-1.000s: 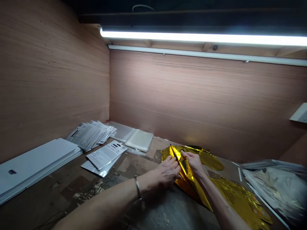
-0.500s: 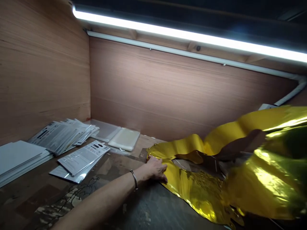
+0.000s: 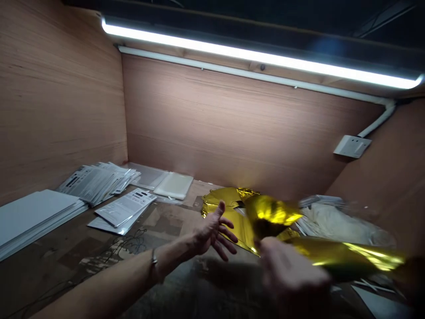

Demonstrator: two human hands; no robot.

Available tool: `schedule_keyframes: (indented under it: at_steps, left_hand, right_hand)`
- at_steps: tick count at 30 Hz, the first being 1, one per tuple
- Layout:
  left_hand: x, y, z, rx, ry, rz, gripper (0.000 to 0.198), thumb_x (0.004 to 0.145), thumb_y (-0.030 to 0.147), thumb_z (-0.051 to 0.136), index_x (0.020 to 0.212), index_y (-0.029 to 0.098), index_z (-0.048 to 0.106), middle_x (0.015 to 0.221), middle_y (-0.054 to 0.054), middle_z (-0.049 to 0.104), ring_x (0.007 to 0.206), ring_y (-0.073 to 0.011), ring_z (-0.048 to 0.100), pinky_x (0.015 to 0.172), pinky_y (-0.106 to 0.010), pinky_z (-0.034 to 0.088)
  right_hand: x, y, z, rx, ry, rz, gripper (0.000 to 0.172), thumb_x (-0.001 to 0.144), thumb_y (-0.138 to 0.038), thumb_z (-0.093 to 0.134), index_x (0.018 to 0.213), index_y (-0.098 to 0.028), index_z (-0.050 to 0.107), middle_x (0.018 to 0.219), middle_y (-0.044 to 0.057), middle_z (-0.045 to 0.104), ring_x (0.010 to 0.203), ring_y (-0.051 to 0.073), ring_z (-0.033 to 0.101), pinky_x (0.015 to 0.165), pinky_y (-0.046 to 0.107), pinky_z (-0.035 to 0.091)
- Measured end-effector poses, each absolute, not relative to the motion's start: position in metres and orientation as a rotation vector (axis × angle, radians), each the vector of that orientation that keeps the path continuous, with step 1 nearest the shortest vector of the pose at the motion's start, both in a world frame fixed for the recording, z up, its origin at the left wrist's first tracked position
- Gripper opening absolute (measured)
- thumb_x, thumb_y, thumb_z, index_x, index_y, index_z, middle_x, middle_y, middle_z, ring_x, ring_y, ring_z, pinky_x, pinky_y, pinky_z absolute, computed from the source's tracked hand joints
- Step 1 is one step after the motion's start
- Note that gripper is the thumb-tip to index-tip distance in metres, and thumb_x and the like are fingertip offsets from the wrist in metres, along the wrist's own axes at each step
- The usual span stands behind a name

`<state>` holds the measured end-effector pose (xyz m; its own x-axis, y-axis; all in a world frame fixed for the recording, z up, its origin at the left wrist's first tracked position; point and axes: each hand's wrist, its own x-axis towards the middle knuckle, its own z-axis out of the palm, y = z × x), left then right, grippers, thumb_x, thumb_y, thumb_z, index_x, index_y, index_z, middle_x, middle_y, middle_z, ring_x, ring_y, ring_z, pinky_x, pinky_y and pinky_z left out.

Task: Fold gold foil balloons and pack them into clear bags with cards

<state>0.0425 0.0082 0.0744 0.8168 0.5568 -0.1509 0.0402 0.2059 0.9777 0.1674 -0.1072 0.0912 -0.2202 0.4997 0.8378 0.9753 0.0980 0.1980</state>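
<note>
Foil [image 3: 272, 215], gold and crumpled, sits near the surface's [image 3: 83, 257] back edge. My left hand [image 3: 214, 230] is spread open beside it. My right hand [image 3: 292, 274] is blurred against it, so I can't tell its grip.

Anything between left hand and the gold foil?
Nothing visible. The open left hand is right at the gold foil, at its near edge; the blurred right hand is off to the right, by a lifted fold.

The foil [image 3: 268, 212] is seen as glossy, crinkled gold metallic film; the walls [image 3: 232, 124] are shown as matt grained wood, the bags [image 3: 174, 185] as smooth clear plastic, the cards [image 3: 126, 207] as printed paper
</note>
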Motion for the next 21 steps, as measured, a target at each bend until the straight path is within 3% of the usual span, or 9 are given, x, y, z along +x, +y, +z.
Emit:
schedule_keyframes:
  at_steps: [3,6,9,13,16,18,20,21]
  left_hand:
    - [0.005,-0.024,0.069,1.075,0.68,0.438,0.055,0.057,0.062,0.046,0.076,0.011,0.051,0.063,-0.006,0.057,0.046,-0.0132,0.052,0.037,-0.021,0.036]
    - [-0.026,-0.037,0.056,0.981,0.904,0.632,0.029,0.048,0.034,0.065,0.058,0.011,0.05,0.047,0.0,0.051,0.041,-0.0101,0.047,0.039,-0.02,0.034]
    - [-0.052,-0.033,0.046,0.989,0.961,0.778,0.013,0.046,0.016,0.06,0.053,0.011,0.05,0.044,0.002,0.05,0.044,-0.0109,0.049,0.047,-0.022,0.038]
    - [-0.087,-0.019,0.045,1.048,1.045,0.745,0.007,0.048,0.011,0.054,0.047,0.012,0.047,0.04,0.003,0.047,0.038,-0.0083,0.045,0.041,-0.019,0.033]
    - [-0.107,-0.01,0.045,1.043,1.084,0.739,0.01,0.047,0.01,0.055,0.045,0.012,0.045,0.036,0.004,0.044,0.033,-0.0066,0.04,0.037,-0.018,0.029]
    - [-0.116,-0.005,0.043,1.055,1.087,0.744,0.006,0.048,0.011,0.055,0.049,0.011,0.049,0.039,0.002,0.047,0.035,-0.0079,0.044,0.038,-0.019,0.031]
    - [-0.12,-0.003,0.041,1.08,1.084,0.758,0.005,0.05,0.013,0.055,0.053,0.009,0.052,0.044,0.0,0.052,0.038,-0.0096,0.047,0.04,-0.02,0.034]
    - [-0.122,-0.002,0.04,1.093,1.077,0.765,0.007,0.05,0.014,0.055,0.055,0.009,0.053,0.046,-0.001,0.053,0.039,-0.0103,0.048,0.04,-0.02,0.035]
  right_hand:
    - [0.117,-0.129,0.06,-1.487,-1.818,-1.062,0.015,0.071,-0.01,0.043,0.072,-0.015,0.057,0.063,0.007,0.06,0.053,0.015,0.051,0.05,0.026,0.037]
    - [0.069,-0.131,0.032,-1.507,-1.851,-0.844,0.018,0.073,-0.009,0.039,0.07,-0.016,0.055,0.059,0.006,0.058,0.052,0.015,0.05,0.05,0.027,0.036]
    - [0.046,-0.135,0.026,-1.501,-1.982,-0.556,0.017,0.074,-0.019,0.04,0.061,-0.02,0.051,0.054,0.003,0.054,0.049,0.016,0.048,0.046,0.027,0.032]
    - [0.061,-0.141,0.049,-1.573,-2.112,-0.35,0.013,0.072,-0.026,0.044,0.063,-0.021,0.052,0.057,0.001,0.056,0.052,0.015,0.049,0.048,0.025,0.032]
    - [0.105,-0.126,0.07,-1.785,-2.027,-0.337,0.018,0.076,-0.025,0.04,0.084,-0.02,0.056,0.077,0.005,0.061,0.062,0.015,0.053,0.054,0.024,0.037]
    - [0.143,-0.104,0.078,-1.936,-1.908,-0.466,0.036,0.072,-0.026,0.046,0.107,-0.016,0.046,0.107,0.012,0.052,0.082,0.02,0.052,0.063,0.028,0.039]
    - [0.176,-0.076,0.08,-1.978,-1.906,-0.593,0.058,0.065,-0.026,0.053,0.118,-0.014,0.034,0.123,0.014,0.036,0.105,0.026,0.037,0.078,0.035,0.034]
    - [0.189,-0.062,0.079,-1.976,-1.983,-0.554,0.062,0.063,-0.027,0.055,0.119,-0.015,0.033,0.123,0.012,0.037,0.109,0.026,0.033,0.082,0.036,0.031]
